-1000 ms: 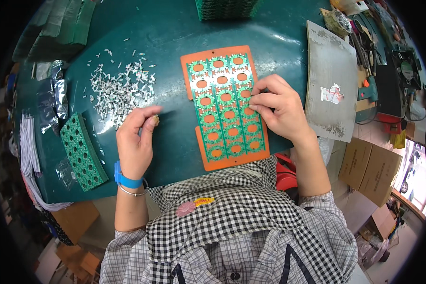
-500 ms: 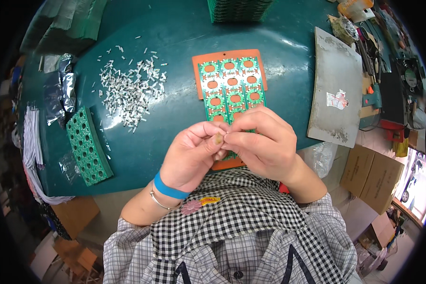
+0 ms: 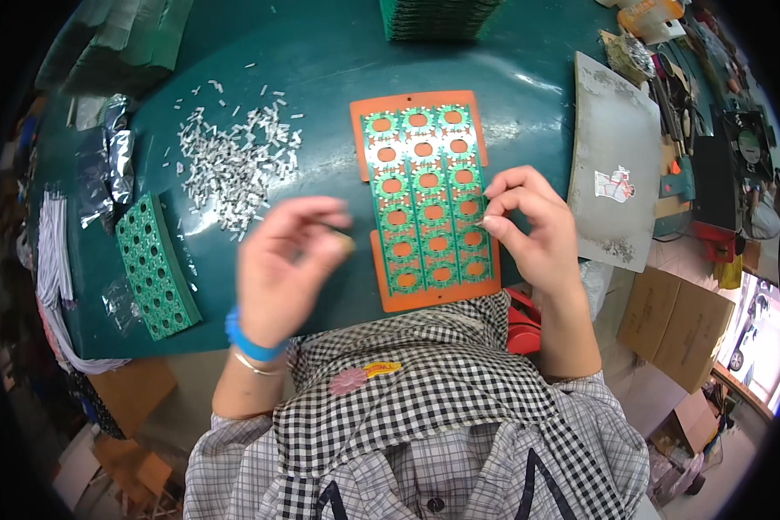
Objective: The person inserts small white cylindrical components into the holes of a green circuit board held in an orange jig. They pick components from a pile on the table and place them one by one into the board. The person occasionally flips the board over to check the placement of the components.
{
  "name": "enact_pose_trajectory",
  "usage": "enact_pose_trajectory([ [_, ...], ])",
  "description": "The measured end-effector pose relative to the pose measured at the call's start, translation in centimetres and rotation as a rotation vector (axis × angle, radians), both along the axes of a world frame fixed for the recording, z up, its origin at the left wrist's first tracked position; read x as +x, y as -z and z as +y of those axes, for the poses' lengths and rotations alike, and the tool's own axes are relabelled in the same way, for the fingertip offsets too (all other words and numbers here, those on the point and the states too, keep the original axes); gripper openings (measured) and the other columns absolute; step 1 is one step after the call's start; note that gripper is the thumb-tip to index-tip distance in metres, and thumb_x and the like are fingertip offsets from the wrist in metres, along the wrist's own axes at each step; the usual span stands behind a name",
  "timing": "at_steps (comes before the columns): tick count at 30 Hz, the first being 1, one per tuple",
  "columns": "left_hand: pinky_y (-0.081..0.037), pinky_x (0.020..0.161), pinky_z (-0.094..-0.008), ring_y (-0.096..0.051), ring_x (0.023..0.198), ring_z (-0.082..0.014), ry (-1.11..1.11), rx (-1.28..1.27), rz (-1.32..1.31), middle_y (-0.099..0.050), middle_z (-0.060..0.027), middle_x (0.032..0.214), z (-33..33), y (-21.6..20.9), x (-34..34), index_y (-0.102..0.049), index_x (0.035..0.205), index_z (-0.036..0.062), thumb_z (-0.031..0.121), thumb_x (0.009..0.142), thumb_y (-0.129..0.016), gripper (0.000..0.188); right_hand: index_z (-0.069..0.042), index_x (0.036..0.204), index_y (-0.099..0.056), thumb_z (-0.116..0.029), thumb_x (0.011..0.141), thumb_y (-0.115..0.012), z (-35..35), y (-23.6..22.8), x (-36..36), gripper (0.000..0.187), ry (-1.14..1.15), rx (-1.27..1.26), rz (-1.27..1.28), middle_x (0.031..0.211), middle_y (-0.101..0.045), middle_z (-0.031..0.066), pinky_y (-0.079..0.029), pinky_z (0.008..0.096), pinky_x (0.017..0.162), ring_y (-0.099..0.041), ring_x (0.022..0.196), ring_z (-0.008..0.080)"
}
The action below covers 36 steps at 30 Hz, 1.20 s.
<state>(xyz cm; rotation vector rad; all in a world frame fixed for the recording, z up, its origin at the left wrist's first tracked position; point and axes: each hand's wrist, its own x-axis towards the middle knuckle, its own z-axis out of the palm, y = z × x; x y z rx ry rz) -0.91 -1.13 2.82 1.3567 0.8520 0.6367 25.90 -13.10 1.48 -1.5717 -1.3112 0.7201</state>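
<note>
Bordering the glossy, oval-holed green circuit panel (image 3: 431,196): curled right hand (image 3: 533,227).

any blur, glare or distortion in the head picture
Head view: left hand blurred, right hand sharper; head view: white glare patches on the green table; head view: fisheye curves the table's edges, and the picture's rim goes dark.

Circuit boards (image 3: 430,196), loose components (image 3: 234,169) and tools (image 3: 679,180) mark an electronics workshop.
</note>
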Motion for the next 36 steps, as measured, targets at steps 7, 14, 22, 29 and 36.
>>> enact_pose_trajectory([
  [7,-0.047,0.085,-0.0404,-0.060,0.096,-0.0302,-0.215,0.963,0.875,-0.068,-0.0089,0.103,7.0,4.7,-7.0,-0.069,0.101,0.0071,0.013,0.080,-0.078,0.023,0.002,0.085,-0.063,0.004,0.081,-0.073,-0.8,2.2,0.9,0.011,-0.008,-0.052,-0.052,0.099,-0.060,0.0066,-0.050,0.0265,0.073,-0.060,0.085,0.0152],
  [14,-0.048,0.079,-0.0373,-0.062,0.087,-0.0260,-0.255,0.888,0.755,-0.069,-0.0059,0.092,7.2,5.0,-6.3,-0.070,0.086,0.0055,0.008,0.080,-0.078,0.010,0.000,0.084,-0.064,0.002,0.078,-0.076,-0.8,2.4,0.7,0.013,-0.012,-0.065,-0.095,0.097,-0.061,0.0060,-0.050,0.0303,0.075,-0.062,0.087,0.0194],
  [22,-0.050,0.072,-0.0270,-0.064,0.079,-0.0126,-0.433,0.638,0.585,-0.072,-0.0054,0.091,6.5,5.0,-5.9,-0.074,0.092,0.0023,0.004,0.087,-0.074,0.006,-0.002,0.082,-0.064,0.000,0.075,-0.077,-0.4,2.5,0.6,0.015,-0.053,-0.018,-0.202,0.096,-0.061,0.0058,-0.050,0.0330,0.073,-0.061,0.089,0.0230],
  [29,-0.051,0.070,-0.0246,-0.062,0.078,-0.0091,-0.341,0.721,0.567,-0.070,-0.0045,0.090,6.4,4.5,-5.8,-0.074,0.101,0.0009,0.001,0.093,-0.067,0.011,-0.003,0.079,-0.064,0.000,0.070,-0.078,0.3,1.5,0.5,0.017,-0.118,0.084,-0.415,0.091,-0.062,0.0050,-0.051,0.0350,0.074,-0.060,0.089,0.0249],
  [36,-0.051,0.067,-0.0235,-0.061,0.074,-0.0097,-0.265,0.129,0.095,-0.068,-0.0052,0.089,4.7,3.1,-4.6,-0.070,0.112,-0.0040,0.001,0.096,-0.064,0.018,-0.005,0.085,-0.069,-0.002,0.067,-0.081,0.1,0.9,0.7,0.021,-0.156,0.067,-0.398,0.091,-0.063,0.0046,-0.051,0.0346,0.073,-0.060,0.088,0.0239],
])
